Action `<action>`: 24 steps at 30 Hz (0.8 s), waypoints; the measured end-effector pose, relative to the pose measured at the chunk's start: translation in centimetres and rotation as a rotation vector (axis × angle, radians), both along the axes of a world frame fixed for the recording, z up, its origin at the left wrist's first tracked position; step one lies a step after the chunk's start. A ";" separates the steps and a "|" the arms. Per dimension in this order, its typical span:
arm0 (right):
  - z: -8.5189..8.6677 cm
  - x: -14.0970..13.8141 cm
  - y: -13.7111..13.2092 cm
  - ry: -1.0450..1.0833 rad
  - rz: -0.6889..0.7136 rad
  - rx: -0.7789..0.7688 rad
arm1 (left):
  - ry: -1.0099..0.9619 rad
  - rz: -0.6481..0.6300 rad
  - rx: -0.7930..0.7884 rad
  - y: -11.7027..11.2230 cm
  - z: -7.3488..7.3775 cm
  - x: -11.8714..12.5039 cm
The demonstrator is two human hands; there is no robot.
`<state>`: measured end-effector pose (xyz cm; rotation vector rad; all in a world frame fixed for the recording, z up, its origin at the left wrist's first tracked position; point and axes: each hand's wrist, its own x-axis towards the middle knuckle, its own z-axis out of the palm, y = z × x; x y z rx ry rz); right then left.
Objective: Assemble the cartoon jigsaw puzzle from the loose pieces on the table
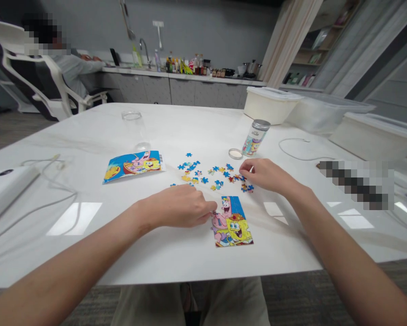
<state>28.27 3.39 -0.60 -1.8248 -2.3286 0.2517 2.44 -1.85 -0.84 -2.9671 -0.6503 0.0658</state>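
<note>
A partly assembled jigsaw puzzle point(236, 226) with yellow and pink cartoon characters lies flat near the table's front edge. At its upper left edge are the fingertips of my left hand point(181, 206), pinched together on a small jigsaw piece mostly hidden by the fingers. Beyond the puzzle, loose jigsaw pieces point(192, 167), mostly blue, are scattered. My right hand point(266, 174) reaches in from the right, thumb and forefinger curled together at the right side of these pieces; what is between them, if anything, is hidden. To the left lies a curved picture sheet point(133, 165) showing similar characters.
A printed canister point(256, 138) stands at the right behind a small round lid point(235, 154). A clear jar point(133, 131) is at the back left. Cables and a white power strip point(11, 190) lie left; bins point(271, 106) line the back right. Another person sits far left.
</note>
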 end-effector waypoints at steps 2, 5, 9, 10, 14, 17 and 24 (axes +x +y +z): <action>0.0 0.5 0.2 -0.037 0.003 -0.079 | -0.005 0.004 0.009 0.0 -0.2 0.0; 0.0 0.9 0.4 -0.076 -0.031 -0.138 | -0.016 -0.010 0.034 0.0 -0.4 -0.1; 0.2 1.3 0.2 -0.134 -0.082 -0.110 | -0.018 -0.034 0.056 0.0 -0.4 -0.2; 0.3 1.4 0.2 -0.167 -0.113 -0.095 | -0.022 -0.035 0.054 0.0 -0.5 -0.2; 0.6 2.2 0.2 -0.247 -0.294 -0.036 | -0.021 -0.010 0.047 0.0 -0.6 -0.3; 0.9 3.0 0.6 -0.225 -0.367 -0.011 | 0.004 0.009 0.054 0.1 -0.7 -0.4; 0.1 3.2 1.2 -0.187 -0.225 -0.073 | 0.063 0.137 0.054 0.9 -0.4 -0.8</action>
